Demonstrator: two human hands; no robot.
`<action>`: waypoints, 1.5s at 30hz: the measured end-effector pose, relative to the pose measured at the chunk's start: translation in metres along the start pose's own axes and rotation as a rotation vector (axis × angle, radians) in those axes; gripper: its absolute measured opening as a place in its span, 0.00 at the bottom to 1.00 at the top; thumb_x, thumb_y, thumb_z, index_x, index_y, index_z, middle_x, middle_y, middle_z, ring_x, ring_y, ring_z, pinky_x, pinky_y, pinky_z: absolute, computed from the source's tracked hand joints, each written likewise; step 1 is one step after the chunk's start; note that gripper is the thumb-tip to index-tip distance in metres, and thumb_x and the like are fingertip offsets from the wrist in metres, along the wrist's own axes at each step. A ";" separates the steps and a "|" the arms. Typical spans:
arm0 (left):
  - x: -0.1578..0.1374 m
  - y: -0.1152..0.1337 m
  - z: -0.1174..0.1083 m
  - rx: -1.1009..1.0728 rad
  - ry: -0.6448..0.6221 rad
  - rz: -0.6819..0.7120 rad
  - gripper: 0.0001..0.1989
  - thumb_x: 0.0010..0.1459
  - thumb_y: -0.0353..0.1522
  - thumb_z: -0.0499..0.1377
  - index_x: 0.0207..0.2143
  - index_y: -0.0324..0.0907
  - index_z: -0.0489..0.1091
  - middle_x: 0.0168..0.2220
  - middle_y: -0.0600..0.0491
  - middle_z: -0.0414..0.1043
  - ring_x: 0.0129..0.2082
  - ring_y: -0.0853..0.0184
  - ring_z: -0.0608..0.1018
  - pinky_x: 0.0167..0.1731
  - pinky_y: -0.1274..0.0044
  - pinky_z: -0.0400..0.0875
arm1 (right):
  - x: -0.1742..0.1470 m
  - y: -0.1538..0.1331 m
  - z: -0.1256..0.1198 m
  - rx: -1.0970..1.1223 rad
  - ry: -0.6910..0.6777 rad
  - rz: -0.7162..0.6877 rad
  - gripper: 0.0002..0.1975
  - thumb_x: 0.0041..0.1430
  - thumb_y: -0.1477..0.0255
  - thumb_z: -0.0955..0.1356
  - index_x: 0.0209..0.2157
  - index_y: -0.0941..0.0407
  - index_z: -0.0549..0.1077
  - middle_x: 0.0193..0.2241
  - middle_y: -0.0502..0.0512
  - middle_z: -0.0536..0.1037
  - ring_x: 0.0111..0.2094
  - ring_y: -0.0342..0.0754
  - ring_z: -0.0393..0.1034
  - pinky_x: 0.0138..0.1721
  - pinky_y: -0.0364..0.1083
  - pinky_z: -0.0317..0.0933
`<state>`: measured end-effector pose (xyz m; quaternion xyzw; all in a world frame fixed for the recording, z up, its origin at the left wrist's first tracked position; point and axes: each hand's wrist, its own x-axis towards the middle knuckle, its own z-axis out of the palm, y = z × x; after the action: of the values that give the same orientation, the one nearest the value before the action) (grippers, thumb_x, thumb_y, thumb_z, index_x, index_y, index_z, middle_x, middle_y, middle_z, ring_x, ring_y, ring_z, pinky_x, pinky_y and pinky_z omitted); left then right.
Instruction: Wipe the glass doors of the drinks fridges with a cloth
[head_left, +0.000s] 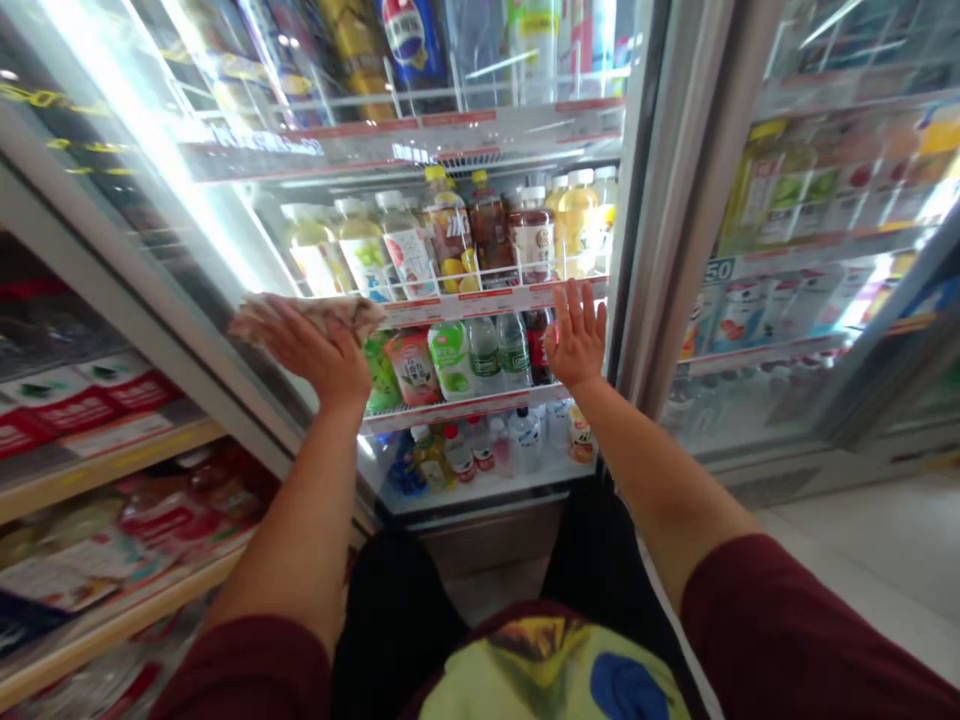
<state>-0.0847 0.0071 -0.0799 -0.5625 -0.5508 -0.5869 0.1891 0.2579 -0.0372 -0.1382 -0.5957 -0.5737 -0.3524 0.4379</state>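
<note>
Cloth (pixel 255 318) (pale, crumpled) is held beneath the flattish left hand (pixel 322 350) at centre-left; the right hand (pixel 579 340), empty and open, is right of centre.

Part of the cloth (pixel 366 314) hidden under the left hand (pixel 321 345), dark bottle (pixel 537 352) partly covered by the right hand (pixel 577 338), top-shelf bottles (pixel 411 45) cut off above, packages (pixel 166 518) at left blurred, shelf-edge labels (pixel 487 302) too small to read.
</note>
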 end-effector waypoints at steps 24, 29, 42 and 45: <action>-0.034 0.080 0.022 -0.087 -0.399 0.496 0.39 0.66 0.43 0.55 0.74 0.39 0.47 0.76 0.44 0.35 0.75 0.49 0.30 0.71 0.50 0.25 | 0.002 -0.001 -0.003 -0.016 -0.081 0.007 0.30 0.72 0.66 0.53 0.72 0.54 0.57 0.73 0.55 0.55 0.75 0.56 0.41 0.74 0.64 0.41; -0.032 0.087 0.021 -0.077 -0.346 0.503 0.38 0.68 0.41 0.52 0.74 0.38 0.44 0.77 0.46 0.32 0.75 0.53 0.29 0.72 0.53 0.26 | 0.002 -0.001 -0.003 0.030 -0.058 0.004 0.30 0.72 0.66 0.53 0.72 0.54 0.55 0.72 0.54 0.56 0.76 0.55 0.40 0.74 0.64 0.40; -0.016 0.127 0.024 -0.113 -0.330 0.592 0.39 0.65 0.36 0.55 0.74 0.41 0.45 0.77 0.49 0.34 0.75 0.54 0.30 0.73 0.54 0.27 | 0.001 0.000 -0.001 0.003 -0.042 -0.003 0.29 0.72 0.66 0.54 0.71 0.54 0.58 0.72 0.55 0.57 0.75 0.54 0.42 0.74 0.62 0.40; -0.026 0.131 0.022 -0.107 -0.397 0.604 0.38 0.63 0.35 0.56 0.74 0.42 0.49 0.76 0.50 0.38 0.75 0.56 0.31 0.73 0.55 0.27 | 0.001 0.000 -0.001 0.018 -0.036 -0.007 0.29 0.72 0.65 0.54 0.72 0.54 0.57 0.72 0.55 0.57 0.75 0.53 0.41 0.75 0.62 0.39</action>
<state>0.0434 -0.0260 -0.0509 -0.8118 -0.3544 -0.4120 0.2135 0.2579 -0.0381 -0.1370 -0.5959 -0.5867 -0.3382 0.4317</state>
